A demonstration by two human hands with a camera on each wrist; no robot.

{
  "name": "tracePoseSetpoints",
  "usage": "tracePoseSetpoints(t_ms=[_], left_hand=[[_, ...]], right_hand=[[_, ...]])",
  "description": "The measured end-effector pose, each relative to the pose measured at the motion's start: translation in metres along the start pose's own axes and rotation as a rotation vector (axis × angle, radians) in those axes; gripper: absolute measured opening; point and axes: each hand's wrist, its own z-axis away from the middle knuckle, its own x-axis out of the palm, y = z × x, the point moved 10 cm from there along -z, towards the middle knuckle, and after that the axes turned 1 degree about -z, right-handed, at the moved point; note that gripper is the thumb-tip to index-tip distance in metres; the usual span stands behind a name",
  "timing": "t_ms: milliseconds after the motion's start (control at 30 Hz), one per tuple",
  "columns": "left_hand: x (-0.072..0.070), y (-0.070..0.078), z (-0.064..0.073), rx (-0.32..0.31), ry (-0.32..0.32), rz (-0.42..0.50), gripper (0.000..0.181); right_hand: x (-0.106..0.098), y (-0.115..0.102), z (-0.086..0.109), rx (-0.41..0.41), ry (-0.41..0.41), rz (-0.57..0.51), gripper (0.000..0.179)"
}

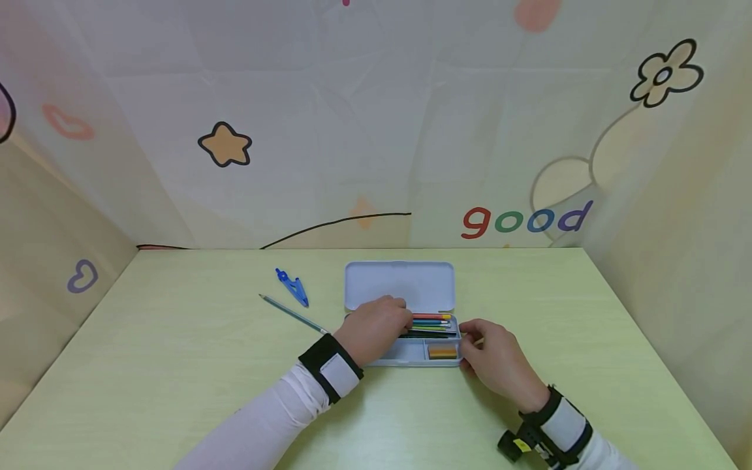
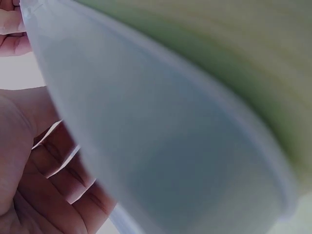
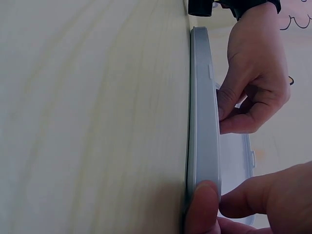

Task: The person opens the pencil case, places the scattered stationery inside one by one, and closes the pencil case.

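An open pencil case (image 1: pixel 396 354) lies on the table, its pale lid (image 1: pixel 399 284) folded back. Several coloured pencils (image 1: pixel 431 322) fill the rear compartment, and a small orange-and-yellow block (image 1: pixel 442 352) sits in the front right one. My left hand (image 1: pixel 376 328) reaches over the left half of the case, fingers bent down among the pencils. In the right wrist view that left hand (image 3: pixel 258 73) shows thumb and index finger close together at the rim; I cannot tell whether they hold a pencil. My right hand (image 1: pixel 499 356) grips the right end of the case between thumb and fingers.
Left of the case, a blue-green pencil (image 1: pixel 290 313) lies slantwise on the table (image 1: pixel 147 365), its rear end close by my left wrist. Behind it is a blue drawing compass (image 1: pixel 292 287). A printed cloth (image 1: pixel 376 130) hangs along the table's back edge.
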Motion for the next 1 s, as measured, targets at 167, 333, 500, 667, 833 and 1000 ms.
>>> tracePoseSetpoints(t_ms=[167, 333, 500, 667, 833, 1000], left_hand=[[0.0004, -0.0005, 0.0008, 0.001, -0.010, 0.017, 0.011], [0.0016, 0.0011, 0.0008, 0.010, -0.012, 0.009, 0.012], [0.0029, 0.0027, 0.0008, 0.016, -0.011, 0.001, 0.013], [0.0031, 0.0050, 0.0011, 0.029, -0.009, -0.009, 0.014], [0.0052, 0.0068, 0.0003, 0.029, -0.014, -0.016, 0.015], [0.0050, 0.0086, 0.0005, 0.019, -0.028, -0.021, 0.018]], right_hand=[[0.0004, 0.0001, 0.0002, 0.004, -0.001, -0.006, 0.033], [0.0000, 0.0005, 0.0007, 0.008, 0.003, -0.009, 0.033], [-0.0005, 0.0000, 0.0008, 0.005, 0.005, -0.006, 0.033], [-0.0001, 0.0001, 0.0003, 0.001, 0.003, -0.009, 0.033], [-0.0008, 0.0013, 0.0007, 0.009, 0.006, -0.009, 0.033], [-0.0003, 0.0016, 0.0004, 0.006, 0.001, -0.012, 0.033]])
